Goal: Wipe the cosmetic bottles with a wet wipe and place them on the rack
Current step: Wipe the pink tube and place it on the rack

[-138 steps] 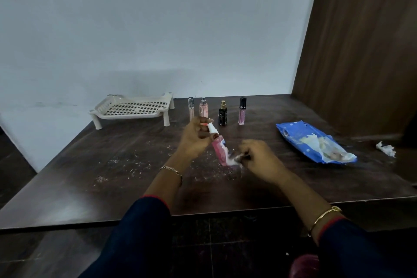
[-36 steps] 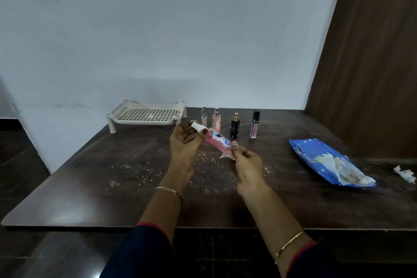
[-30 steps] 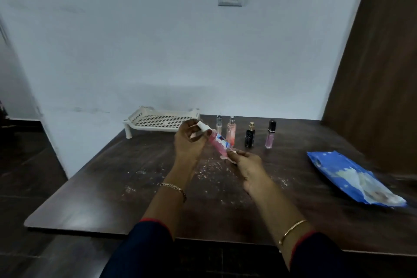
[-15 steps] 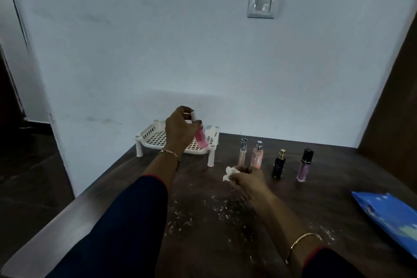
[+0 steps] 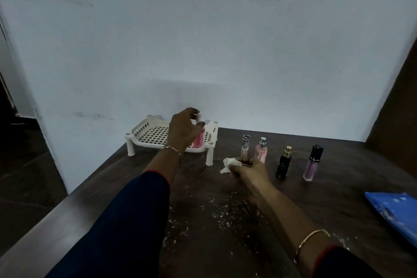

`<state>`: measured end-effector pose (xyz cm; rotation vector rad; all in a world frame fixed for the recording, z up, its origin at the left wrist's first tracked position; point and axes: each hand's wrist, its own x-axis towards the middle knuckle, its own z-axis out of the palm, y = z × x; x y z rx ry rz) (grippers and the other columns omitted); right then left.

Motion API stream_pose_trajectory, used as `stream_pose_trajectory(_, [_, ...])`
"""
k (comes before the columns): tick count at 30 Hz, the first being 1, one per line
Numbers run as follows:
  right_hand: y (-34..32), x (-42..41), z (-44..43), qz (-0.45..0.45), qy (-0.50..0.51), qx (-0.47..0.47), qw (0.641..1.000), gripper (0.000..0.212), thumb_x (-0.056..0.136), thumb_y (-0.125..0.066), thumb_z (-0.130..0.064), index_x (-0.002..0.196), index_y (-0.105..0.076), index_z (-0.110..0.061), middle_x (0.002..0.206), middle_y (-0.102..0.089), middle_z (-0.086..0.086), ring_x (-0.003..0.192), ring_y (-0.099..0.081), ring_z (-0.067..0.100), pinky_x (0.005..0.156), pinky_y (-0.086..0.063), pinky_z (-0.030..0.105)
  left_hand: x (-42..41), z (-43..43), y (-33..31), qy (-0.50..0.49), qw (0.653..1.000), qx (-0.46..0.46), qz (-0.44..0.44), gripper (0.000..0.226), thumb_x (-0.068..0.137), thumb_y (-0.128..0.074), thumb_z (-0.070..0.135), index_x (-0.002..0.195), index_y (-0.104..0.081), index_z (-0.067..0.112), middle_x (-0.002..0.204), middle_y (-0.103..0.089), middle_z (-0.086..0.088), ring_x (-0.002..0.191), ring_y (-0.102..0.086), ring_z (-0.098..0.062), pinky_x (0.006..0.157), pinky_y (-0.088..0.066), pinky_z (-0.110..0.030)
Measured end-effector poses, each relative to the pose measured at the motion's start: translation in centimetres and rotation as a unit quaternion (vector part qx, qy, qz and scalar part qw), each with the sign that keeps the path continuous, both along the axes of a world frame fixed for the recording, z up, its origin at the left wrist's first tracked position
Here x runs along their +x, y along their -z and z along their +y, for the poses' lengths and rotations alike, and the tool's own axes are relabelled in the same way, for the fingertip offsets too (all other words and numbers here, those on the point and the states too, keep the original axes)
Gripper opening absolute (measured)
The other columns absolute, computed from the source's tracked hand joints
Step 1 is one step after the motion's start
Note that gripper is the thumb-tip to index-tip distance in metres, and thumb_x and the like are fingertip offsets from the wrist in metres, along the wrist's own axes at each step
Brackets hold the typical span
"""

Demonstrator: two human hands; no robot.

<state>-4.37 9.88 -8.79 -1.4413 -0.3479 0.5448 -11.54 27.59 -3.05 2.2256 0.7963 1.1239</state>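
Left of centre: white slatted rack [image 5: 144,134] standing on the dark table [image 5: 225,221], close to the wall. Over its right half: left hand [image 5: 182,130] closed around the pink bottle [image 5: 199,140], white cap up, body upright above the rack floor. Contact between bottle base and rack: not discernible, hidden behind the hand.

Centre: right hand [image 5: 249,170] clenched on a crumpled wet wipe [image 5: 228,164], low over the table, just in front of the bottle row.

Right of centre, in a row, upright, apart from each other: clear bottle [image 5: 245,147], peach bottle [image 5: 261,151], black bottle [image 5: 283,163], lilac bottle [image 5: 312,165]. Lower right edge: blue wipe packet [image 5: 394,212], cut off by the frame.

Progress, as judged: first bottle at the placing step; rack otherwise bare; four bottles not yet wiped or placed. Early stage.

Unclear: bottle labels, state of the wipe, pale flecks scattered on the table. Rack's rear right corner masked by the left hand.
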Motion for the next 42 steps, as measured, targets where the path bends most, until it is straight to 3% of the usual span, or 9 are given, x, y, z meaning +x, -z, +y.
stream_pose_trajectory(3, [-0.5, -0.1, -0.9, 0.019, -0.009, 0.005, 1.000, 0.022, 0.079, -0.069, 0.004, 0.098, -0.062, -0.005, 0.092, -0.068, 0.013, 0.078, -0.067, 0.020, 0.057, -0.056, 0.021, 0.0, -0.6, -0.7, 0.016, 1.000, -0.007, 0.023, 0.060, 0.075, -0.075, 0.027, 0.129, -0.052, 0.014, 0.128, -0.058, -0.007, 0.113, -0.058, -0.024, 0.102, -0.043, -0.036])
stream_pose_trajectory(9, [-1.4, -0.3, -3.9, 0.034, -0.009, 0.019, 0.999, 0.019, 0.081, -0.065, 0.006, 0.094, -0.060, -0.007, 0.098, -0.066, 0.011, 0.093, -0.066, 0.023, 0.065, -0.057, 0.020, 1.0, -4.6, -3.0, -0.013, 0.996, 0.075, 0.041, 0.070, 0.079, -0.068, 0.037, 0.139, -0.037, 0.018, 0.145, -0.034, -0.009, 0.135, -0.030, -0.028, 0.106, -0.034, -0.043])
stream_pose_trajectory(14, [-2.3, 0.2, -7.9, 0.019, 0.028, 0.032, 0.999, 0.014, 0.082, -0.064, 0.007, 0.086, -0.059, -0.006, 0.091, -0.066, 0.011, 0.082, -0.064, 0.017, 0.064, -0.055, 0.021, 3.5, -10.8, -4.8, 0.030, 0.989, 0.134, 0.055, 0.042, 0.079, -0.065, 0.037, 0.118, -0.057, 0.026, 0.132, -0.049, -0.002, 0.126, -0.039, -0.025, 0.105, -0.032, -0.043])
stream_pose_trajectory(18, [-2.9, 1.9, -11.3, 0.004, 0.058, 0.038, 0.998, 0.011, 0.082, -0.065, 0.003, 0.089, -0.062, -0.004, 0.096, -0.068, 0.013, 0.089, -0.065, 0.020, 0.063, -0.054, 0.020, 5.9, -15.6, -4.7, 0.036, 0.977, 0.199, 0.062, 0.013, 0.083, -0.060, 0.039, 0.088, -0.069, 0.031, 0.113, -0.057, 0.007, 0.117, -0.042, -0.019, 0.098, -0.023, -0.041])
stream_pose_trajectory(23, [-2.8, 4.6, -14.8, 0.003, 0.106, 0.043, 0.993, 0.013, 0.079, -0.067, 0.004, 0.090, -0.062, -0.001, 0.089, -0.068, 0.014, 0.078, -0.066, 0.019, 0.058, -0.055, 0.017, 9.0, -19.0, -3.4, 0.066, 0.972, 0.205, 0.097, 0.019, 0.082, -0.059, 0.048, 0.082, -0.071, 0.033, 0.112, -0.056, 0.011, 0.117, -0.040, -0.015, 0.094, -0.018, -0.041])
stream_pose_trajectory(32, [-1.1, 8.9, -18.8, -0.044, 0.197, 0.029, 0.979, 0.017, 0.078, -0.068, 0.002, 0.081, -0.060, -0.012, 0.088, -0.068, 0.012, 0.082, -0.065, 0.024, 0.078, -0.056, 0.041, 13.8, -21.8, -1.9, 0.062, 0.950, 0.164, 0.258, 0.044, 0.076, -0.048, 0.070, 0.098, -0.068, 0.038, 0.126, -0.050, 0.002, 0.126, -0.031, -0.023, 0.104, -0.008, -0.054])
stream_pose_trajectory(36, [-0.7, 10.2, -19.8, -0.067, 0.223, 0.041, 0.972, 0.016, 0.079, -0.070, -0.005, 0.091, -0.061, -0.010, 0.084, -0.066, 0.003, 0.078, -0.063, 0.014, 0.070, -0.054, 0.028, 15.3, -22.5, -1.1, 0.045, 0.936, 0.176, 0.302, 0.057, 0.071, -0.045, 0.078, 0.096, -0.070, 0.033, 0.125, -0.051, -0.002, 0.126, -0.032, -0.029, 0.107, -0.002, -0.062])
stream_pose_trajectory(39, [-0.6, 11.0, -20.3, -0.076, 0.243, 0.044, 0.966, 0.022, 0.077, -0.072, -0.007, 0.097, -0.064, -0.007, 0.091, -0.069, 0.007, 0.081, -0.065, 0.015, 0.071, -0.055, 0.027, 16.0, -22.8, -0.8, 0.019, 0.938, 0.185, 0.294, 0.055, 0.070, -0.049, 0.074, 0.086, -0.072, 0.027, 0.116, -0.054, -0.002, 0.121, -0.036, -0.027, 0.107, -0.001, -0.062])
stream_pose_trajectory(42, [-0.5, 11.4, -20.9, -0.079, 0.248, 0.042, 0.965, 0.016, 0.077, -0.071, -0.005, 0.088, -0.063, -0.013, 0.087, -0.069, 0.005, 0.077, -0.065, 0.013, 0.066, -0.053, 0.024, 16.4, -23.3, -0.3, 0.012, 0.945, 0.184, 0.269, 0.050, 0.071, -0.052, 0.068, 0.079, -0.072, 0.023, 0.107, -0.055, 0.000, 0.116, -0.039, -0.026, 0.107, -0.001, -0.062])
